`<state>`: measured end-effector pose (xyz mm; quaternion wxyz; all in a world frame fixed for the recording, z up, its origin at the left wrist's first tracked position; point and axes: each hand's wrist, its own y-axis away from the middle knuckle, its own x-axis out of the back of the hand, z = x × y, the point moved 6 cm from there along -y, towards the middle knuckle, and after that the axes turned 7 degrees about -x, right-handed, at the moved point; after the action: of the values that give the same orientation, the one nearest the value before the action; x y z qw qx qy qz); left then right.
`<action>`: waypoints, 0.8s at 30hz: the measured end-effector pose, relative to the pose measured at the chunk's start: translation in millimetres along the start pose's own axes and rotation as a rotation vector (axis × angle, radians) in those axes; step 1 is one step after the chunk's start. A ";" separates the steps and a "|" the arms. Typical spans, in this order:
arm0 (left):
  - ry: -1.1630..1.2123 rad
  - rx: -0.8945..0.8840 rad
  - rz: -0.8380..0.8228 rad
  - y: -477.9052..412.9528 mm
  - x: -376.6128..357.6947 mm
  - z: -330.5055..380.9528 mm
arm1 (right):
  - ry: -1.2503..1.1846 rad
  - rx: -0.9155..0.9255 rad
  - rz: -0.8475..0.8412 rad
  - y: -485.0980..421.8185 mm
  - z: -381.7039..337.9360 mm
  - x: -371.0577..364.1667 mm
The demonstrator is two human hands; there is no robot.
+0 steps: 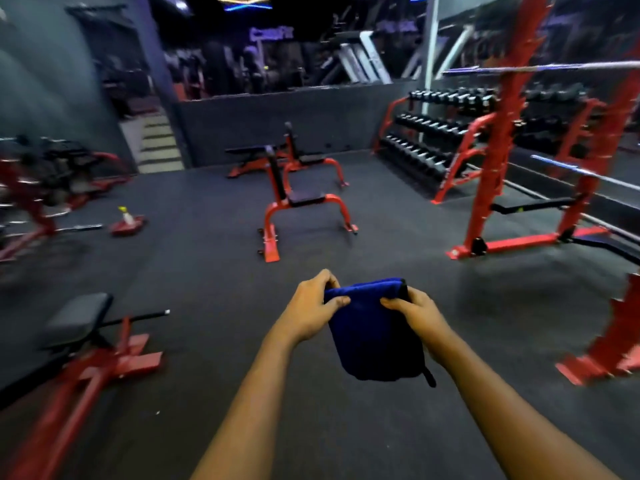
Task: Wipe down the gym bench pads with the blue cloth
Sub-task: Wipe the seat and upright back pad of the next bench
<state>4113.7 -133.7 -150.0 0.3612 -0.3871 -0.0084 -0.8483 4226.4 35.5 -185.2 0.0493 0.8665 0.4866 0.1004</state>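
Note:
A folded blue cloth (374, 337) hangs in front of me over the dark floor. My left hand (311, 306) pinches its top left corner and my right hand (415, 313) pinches its top right corner. A red-framed bench with a black seat pad (306, 199) and an upright back pad stands ahead in mid floor. Behind it stand two more red benches (304, 157). Another bench with a grey-black pad (78, 318) sits close at my lower left.
A red dumbbell rack (440, 133) lines the right wall. A red squat rack (502, 161) with a barbell stands at right. A spray bottle (126, 216) rests on a red plate at left, near a red machine (34, 188). Stairs (157, 143) rise at the back left.

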 end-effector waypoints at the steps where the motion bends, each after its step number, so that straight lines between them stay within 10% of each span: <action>1: -0.008 0.019 0.027 0.6 19.9 -16.8 | 0.009 0.004 -0.038 -14.7 -6.9 -24.7; 12: -0.052 0.187 0.204 -52.1 113.8 -163.1 | 0.029 0.003 -0.240 -165.3 -27.7 -172.3; 24: -0.149 0.225 0.330 -319.7 188.9 -325.0 | 0.016 0.028 -0.342 -485.9 -93.6 -246.3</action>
<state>3621.3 -107.6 -167.4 0.5345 -0.4022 -0.0666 -0.7403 3676.0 77.7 -213.9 0.0494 0.7709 0.6285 0.0905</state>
